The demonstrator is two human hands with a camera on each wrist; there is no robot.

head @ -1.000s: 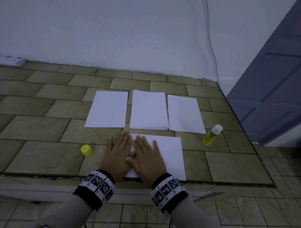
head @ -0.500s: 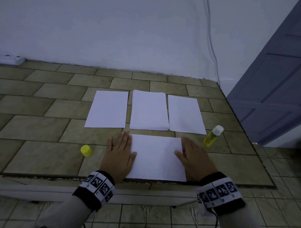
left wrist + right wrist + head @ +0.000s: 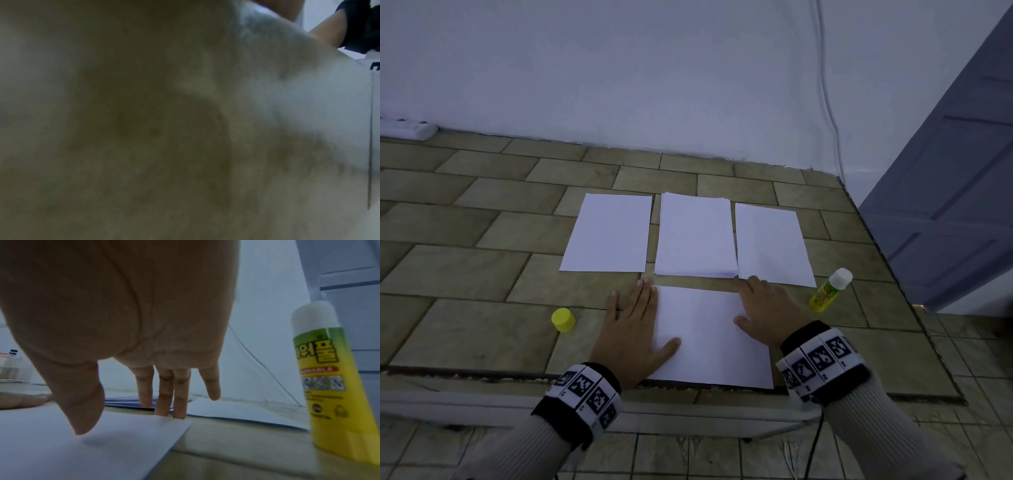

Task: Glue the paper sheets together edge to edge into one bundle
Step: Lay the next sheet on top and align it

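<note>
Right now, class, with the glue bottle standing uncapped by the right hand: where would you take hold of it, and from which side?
Take the glue bottle round its yellow body, below the white tip, coming from its left, where the right hand lies. It stands nearly upright on the tiles, leaning slightly, with open floor around it, so a side-on grip probably suits best and keeps fingers off the applicator.

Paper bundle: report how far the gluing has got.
Done: glue stick stands uncapped, its yellow cap lying apart. In hand: left hand and right hand rest flat on the near sheet. Left: two single sheets and the middle stack lie separate, unjoined.
</note>
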